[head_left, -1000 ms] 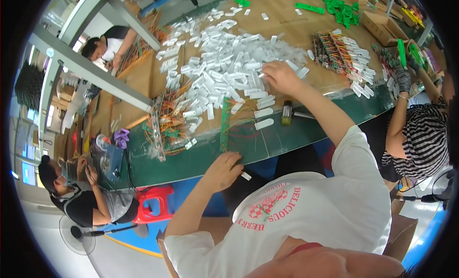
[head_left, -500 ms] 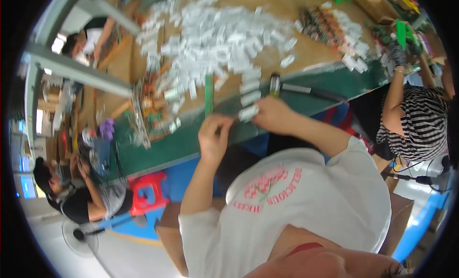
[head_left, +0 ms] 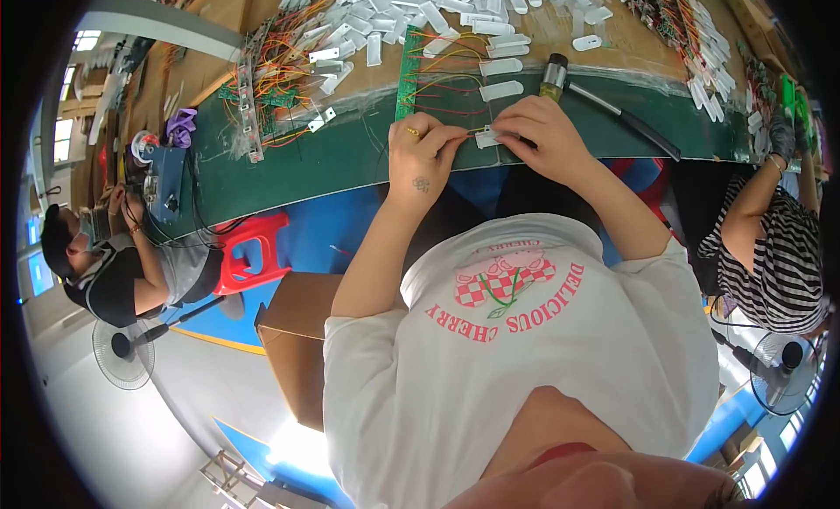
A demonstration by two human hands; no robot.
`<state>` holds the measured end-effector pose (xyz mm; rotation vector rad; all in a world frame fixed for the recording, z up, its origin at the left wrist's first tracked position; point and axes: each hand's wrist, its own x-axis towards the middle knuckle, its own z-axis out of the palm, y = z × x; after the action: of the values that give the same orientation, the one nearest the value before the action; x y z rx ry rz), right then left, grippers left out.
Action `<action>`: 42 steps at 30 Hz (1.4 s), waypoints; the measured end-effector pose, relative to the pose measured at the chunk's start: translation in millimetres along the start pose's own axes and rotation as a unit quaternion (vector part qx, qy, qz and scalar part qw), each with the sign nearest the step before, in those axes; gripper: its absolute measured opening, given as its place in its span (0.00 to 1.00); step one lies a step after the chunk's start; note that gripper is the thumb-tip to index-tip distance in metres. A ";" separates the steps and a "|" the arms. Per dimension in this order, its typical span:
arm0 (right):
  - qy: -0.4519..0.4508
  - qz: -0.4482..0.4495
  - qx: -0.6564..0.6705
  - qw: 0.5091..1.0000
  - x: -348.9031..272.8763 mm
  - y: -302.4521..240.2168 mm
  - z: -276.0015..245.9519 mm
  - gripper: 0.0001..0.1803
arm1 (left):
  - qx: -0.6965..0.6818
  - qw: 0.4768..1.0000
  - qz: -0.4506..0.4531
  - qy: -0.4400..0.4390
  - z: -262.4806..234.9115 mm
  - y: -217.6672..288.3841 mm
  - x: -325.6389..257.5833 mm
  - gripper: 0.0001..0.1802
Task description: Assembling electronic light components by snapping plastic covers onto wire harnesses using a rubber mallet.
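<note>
At the table's near edge, my right hand (head_left: 547, 140) pinches a small white plastic case (head_left: 486, 139). My left hand (head_left: 420, 159) is closed, with thumb and forefinger pinched at the case's left end. A thin wire seems to run there, but the fingertips largely hide it. Just beyond my left hand a long green circuit board strip (head_left: 408, 76) lies on the table. Red and yellow wires (head_left: 451, 67) lead from it to a row of white cases (head_left: 501, 91) on its right.
A hammer (head_left: 621, 117) with a dark handle and a small bottle (head_left: 553, 76) lie right of the row. Loose white cases (head_left: 385, 19) are heaped beyond. Wired boards (head_left: 271, 94) lie at left. Co-workers sit at left (head_left: 149, 268) and right (head_left: 770, 238).
The view has shifted, so the table sits higher in the picture. My left fingertips have come closer to the white case, which my right hand still holds.
</note>
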<state>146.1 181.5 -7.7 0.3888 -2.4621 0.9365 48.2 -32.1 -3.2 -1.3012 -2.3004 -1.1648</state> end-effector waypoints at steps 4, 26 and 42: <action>-0.020 -0.037 -0.018 0.999 -3.7 0.9 4.1 0.14 | 0.012 0.999 0.023 -0.021 -4.7 -3.8 -6.8 0.12; -0.051 -0.056 -0.071 0.995 -2.3 -3.2 1.5 0.17 | -0.085 0.990 -0.011 -0.110 0.3 3.5 4.9 0.18; -0.125 -0.067 -0.064 0.988 1.8 6.9 -15.3 0.22 | -0.105 0.981 -0.043 -0.159 -2.6 5.2 6.2 0.20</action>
<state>146.8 196.7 -0.5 0.6536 -2.6642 0.7074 48.5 -28.8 4.6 -1.5774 -2.5331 -1.3443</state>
